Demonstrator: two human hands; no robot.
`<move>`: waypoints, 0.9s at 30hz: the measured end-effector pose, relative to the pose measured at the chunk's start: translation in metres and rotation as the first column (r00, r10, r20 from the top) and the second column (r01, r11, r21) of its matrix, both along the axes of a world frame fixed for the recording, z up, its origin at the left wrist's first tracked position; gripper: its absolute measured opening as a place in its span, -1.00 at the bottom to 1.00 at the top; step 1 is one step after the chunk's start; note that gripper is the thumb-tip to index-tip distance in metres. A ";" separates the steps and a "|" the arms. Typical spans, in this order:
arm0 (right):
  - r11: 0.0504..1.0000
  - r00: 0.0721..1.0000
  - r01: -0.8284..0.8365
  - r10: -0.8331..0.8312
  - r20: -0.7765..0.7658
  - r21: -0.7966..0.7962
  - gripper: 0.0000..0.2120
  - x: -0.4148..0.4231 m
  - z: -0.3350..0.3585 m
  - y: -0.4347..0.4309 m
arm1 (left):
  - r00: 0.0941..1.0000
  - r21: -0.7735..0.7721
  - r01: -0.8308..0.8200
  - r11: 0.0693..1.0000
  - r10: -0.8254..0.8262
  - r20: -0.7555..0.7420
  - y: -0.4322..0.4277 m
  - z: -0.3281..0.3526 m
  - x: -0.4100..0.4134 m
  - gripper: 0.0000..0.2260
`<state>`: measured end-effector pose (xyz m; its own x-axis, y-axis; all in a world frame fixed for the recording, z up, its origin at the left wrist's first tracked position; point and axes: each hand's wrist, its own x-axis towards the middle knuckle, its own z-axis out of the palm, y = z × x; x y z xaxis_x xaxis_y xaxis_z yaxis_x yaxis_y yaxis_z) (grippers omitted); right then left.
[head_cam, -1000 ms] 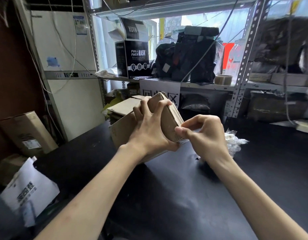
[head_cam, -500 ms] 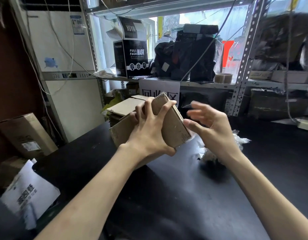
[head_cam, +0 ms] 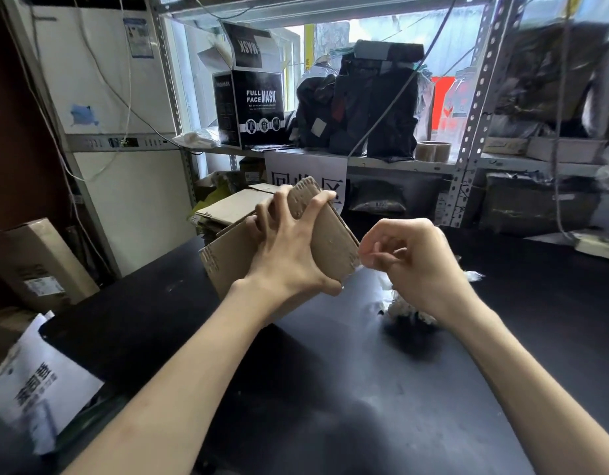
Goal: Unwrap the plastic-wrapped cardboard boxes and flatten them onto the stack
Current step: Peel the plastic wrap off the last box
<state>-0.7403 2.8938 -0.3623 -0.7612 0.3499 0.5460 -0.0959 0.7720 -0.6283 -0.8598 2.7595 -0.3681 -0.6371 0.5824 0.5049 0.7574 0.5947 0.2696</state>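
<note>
Head view.

- Item 1: cardboard box [head_cam: 333, 241], brown and flat. It is held tilted above the far part of the desk [head_cam: 330, 389], with its top corner up and away. More brown cardboard shows just below and left of it; I cannot tell whether that is a separate piece.
- Item 2: left hand [head_cam: 289, 258]. Its fingers [head_cam: 282, 207] are spread wide over the box's near face and top edge. The thumb is clamped at the lower edge.
- Item 3: right hand [head_cam: 419, 265]. Its fingers [head_cam: 385, 241] are curled, and the thumb and forefinger pinch a thin strip of plastic wrap [head_cam: 356, 269] at the box's lower right corner.
- Item 4: crumpled plastic [head_cam: 474, 275], lying on the desk behind the right hand.
- Item 5: stack of flattened cardboard [head_cam: 234, 207], beyond the desk's far edge and below the shelf [head_cam: 364, 161].
- Item 6: black mask carton [head_cam: 258, 108], on the shelf with its top flap raised. Its contents are not visible.
- Item 7: dark bags [head_cam: 375, 108], beside the mask carton, with a tape roll [head_cam: 433, 151] to their right.
- Item 8: sealed brown carton [head_cam: 32, 265], leaning at far left.
</note>
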 end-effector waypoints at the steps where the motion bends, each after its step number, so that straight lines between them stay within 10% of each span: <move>1: 0.998 0.998 -0.045 0.044 0.036 0.041 -0.73 0.001 0.002 0.000 | 1.000 0.007 -0.008 1.000 0.008 0.003 -0.002 0.001 -0.003 0.10; 9: 0.966 0.971 -0.233 0.226 0.073 0.109 -0.79 0.011 0.012 0.005 | 0.995 0.106 -0.029 0.994 0.019 0.093 -0.019 0.007 -0.011 0.06; 17: 0.980 0.914 0.199 -0.197 -0.354 -0.029 -0.92 0.004 0.003 0.011 | 0.993 0.108 0.088 0.990 -0.096 0.068 -0.037 0.002 -0.011 0.02; 27: 0.891 0.985 0.079 0.001 0.175 -0.446 -0.67 -0.009 -0.022 0.006 | 0.974 0.078 0.228 0.971 -0.226 -0.035 -0.049 -0.011 0.000 0.05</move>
